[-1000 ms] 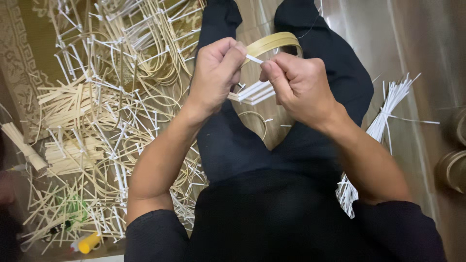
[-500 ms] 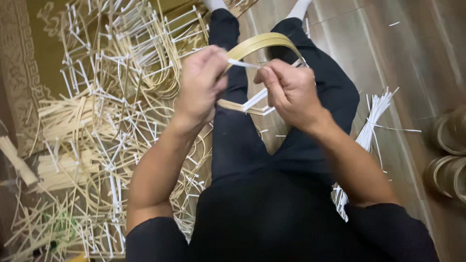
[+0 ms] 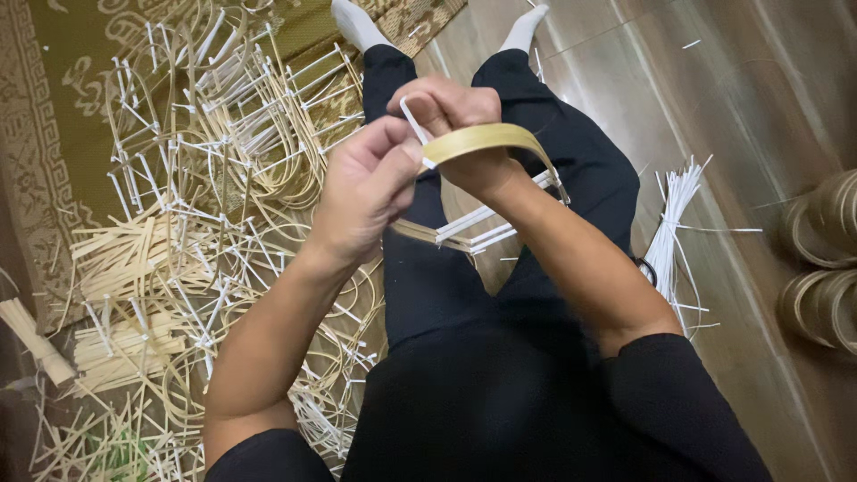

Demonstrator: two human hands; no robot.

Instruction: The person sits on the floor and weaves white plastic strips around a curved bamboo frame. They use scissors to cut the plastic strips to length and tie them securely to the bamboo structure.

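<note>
Both hands, left (image 3: 370, 192) and right (image 3: 460, 134), are clenched on a bamboo hoop (image 3: 482, 138); a white tie (image 3: 412, 118) is pinched too.

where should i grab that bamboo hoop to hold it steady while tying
Grip the flat upper arc of the bamboo hoop from above, as the right hand does: the strip is broad there and free of ties. The left hand pinches near the white tie strip. Avoid the lower side, where white ties protrude.
</note>
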